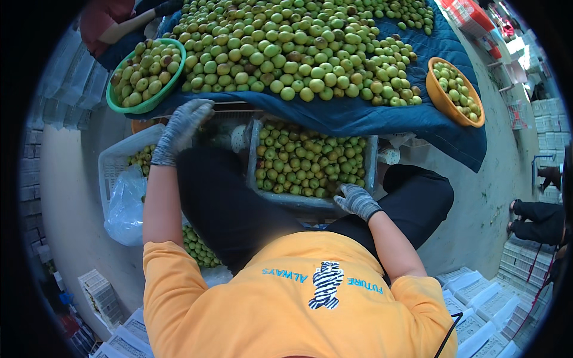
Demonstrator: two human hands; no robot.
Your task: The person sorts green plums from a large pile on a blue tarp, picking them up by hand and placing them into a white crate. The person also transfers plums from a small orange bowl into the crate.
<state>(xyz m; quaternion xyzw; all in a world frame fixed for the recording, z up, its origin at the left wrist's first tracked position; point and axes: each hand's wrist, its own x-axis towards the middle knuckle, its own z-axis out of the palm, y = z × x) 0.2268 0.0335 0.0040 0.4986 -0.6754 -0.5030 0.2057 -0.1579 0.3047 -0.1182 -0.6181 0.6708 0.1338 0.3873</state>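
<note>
Green and brownish round fruits, apparently jujubes, lie heaped on a blue quilted cloth. Below its edge, between my knees, stands a plastic-lined crate full of the same fruit. My right hand, in a grey knit glove, rests at the crate's near right rim, fingertips by the fruit; whether it holds one cannot be told. My left hand, gloved alike, is raised over my left knee beside the cloth's edge; its palm side is hidden. Left of it a green basin holds fruit.
An orange basin of fruit sits at the cloth's right edge. A white crate with fruit and a plastic bag stands at my left. A co-worker's arm shows at upper left. Stacked crates stand behind me; another person's legs are at right.
</note>
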